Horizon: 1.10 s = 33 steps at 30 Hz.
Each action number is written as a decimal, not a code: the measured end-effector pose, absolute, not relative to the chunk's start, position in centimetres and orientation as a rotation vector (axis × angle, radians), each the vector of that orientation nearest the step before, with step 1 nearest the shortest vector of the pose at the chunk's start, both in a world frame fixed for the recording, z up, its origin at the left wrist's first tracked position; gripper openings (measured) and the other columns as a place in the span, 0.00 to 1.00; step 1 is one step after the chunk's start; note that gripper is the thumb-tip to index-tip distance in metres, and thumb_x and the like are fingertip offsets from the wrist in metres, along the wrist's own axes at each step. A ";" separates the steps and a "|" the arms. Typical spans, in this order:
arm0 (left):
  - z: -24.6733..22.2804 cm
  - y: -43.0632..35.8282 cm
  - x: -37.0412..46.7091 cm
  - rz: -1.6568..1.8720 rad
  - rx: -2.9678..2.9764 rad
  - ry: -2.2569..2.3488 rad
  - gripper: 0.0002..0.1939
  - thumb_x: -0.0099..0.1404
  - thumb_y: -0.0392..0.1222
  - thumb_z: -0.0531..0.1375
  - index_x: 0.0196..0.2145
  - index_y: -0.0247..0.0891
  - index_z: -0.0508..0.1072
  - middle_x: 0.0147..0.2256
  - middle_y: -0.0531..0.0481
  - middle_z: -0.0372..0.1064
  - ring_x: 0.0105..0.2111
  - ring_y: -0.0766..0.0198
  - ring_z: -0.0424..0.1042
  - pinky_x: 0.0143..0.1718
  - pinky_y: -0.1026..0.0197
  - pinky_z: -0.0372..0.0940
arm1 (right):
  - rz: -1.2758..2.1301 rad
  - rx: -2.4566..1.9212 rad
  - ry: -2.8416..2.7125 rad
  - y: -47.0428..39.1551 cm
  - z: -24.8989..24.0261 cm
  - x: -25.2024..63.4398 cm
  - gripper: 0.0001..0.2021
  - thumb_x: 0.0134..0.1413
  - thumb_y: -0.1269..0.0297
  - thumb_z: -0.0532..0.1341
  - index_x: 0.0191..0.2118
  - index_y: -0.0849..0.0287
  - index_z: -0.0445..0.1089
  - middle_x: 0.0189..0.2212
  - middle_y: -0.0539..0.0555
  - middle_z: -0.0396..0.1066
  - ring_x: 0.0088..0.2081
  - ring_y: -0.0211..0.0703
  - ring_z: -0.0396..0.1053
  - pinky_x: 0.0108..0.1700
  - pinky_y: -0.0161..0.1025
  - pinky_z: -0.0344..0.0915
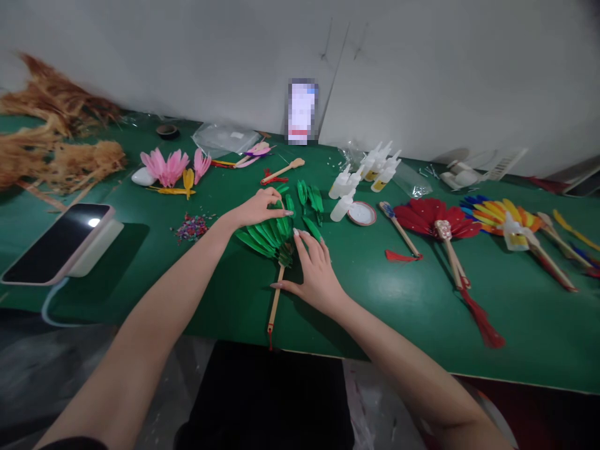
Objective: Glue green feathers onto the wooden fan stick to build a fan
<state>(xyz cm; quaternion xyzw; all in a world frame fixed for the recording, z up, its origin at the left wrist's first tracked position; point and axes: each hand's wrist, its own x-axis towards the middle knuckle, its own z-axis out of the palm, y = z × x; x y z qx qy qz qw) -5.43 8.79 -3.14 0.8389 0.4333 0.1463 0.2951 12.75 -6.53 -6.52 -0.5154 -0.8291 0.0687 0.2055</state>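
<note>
Currently the green feather fan lies beneath and between the fingers — the right hand spread open, its thumb across the wooden handle. The left hand curls over the feathers; whether it pinches one cannot be told. Loose green feathers lie just beyond the fingertips, small bottles farther right.
</note>
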 end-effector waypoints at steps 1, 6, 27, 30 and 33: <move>-3.1 8.9 -5.5 0.390 2.235 1.149 0.29 0.55 0.68 0.54 0.18 0.37 0.58 0.45 0.44 0.62 0.46 0.54 0.60 0.53 0.50 0.54 | 0.196 -1.438 -2.312 -6.5 -6.5 12.8 0.54 0.49 0.36 0.56 0.68 0.62 0.25 0.64 0.67 0.49 0.66 0.57 0.45 0.65 0.58 0.41; -3.4 9.3 -5.9 0.332 2.269 1.094 0.28 0.55 0.67 0.56 0.20 0.37 0.63 0.44 0.44 0.62 0.47 0.53 0.59 0.53 0.50 0.53 | 0.195 -1.435 -2.325 -6.5 -6.5 12.8 0.52 0.49 0.35 0.55 0.68 0.64 0.31 0.65 0.67 0.48 0.67 0.56 0.43 0.66 0.58 0.40; -3.8 8.9 -5.3 0.324 2.261 1.101 0.20 0.54 0.59 0.61 0.23 0.37 0.69 0.44 0.44 0.63 0.48 0.52 0.58 0.53 0.51 0.55 | 0.220 -1.468 -2.425 -6.5 -5.9 12.9 0.42 0.52 0.37 0.54 0.65 0.58 0.50 0.66 0.63 0.46 0.67 0.56 0.41 0.65 0.60 0.39; -3.5 9.1 -5.4 0.380 2.251 1.111 0.19 0.56 0.57 0.60 0.27 0.37 0.74 0.42 0.45 0.65 0.46 0.54 0.61 0.51 0.53 0.57 | 0.217 -1.468 -2.425 -6.5 -5.9 12.9 0.42 0.52 0.37 0.54 0.65 0.58 0.51 0.67 0.62 0.45 0.67 0.56 0.41 0.65 0.60 0.39; -3.2 9.5 -5.8 0.515 2.225 1.182 0.20 0.65 0.54 0.52 0.31 0.38 0.78 0.32 0.46 0.66 0.43 0.57 0.64 0.50 0.54 0.58 | 0.223 -1.461 -2.426 -6.5 -5.8 12.9 0.42 0.52 0.37 0.53 0.66 0.58 0.48 0.67 0.62 0.44 0.67 0.56 0.41 0.65 0.60 0.39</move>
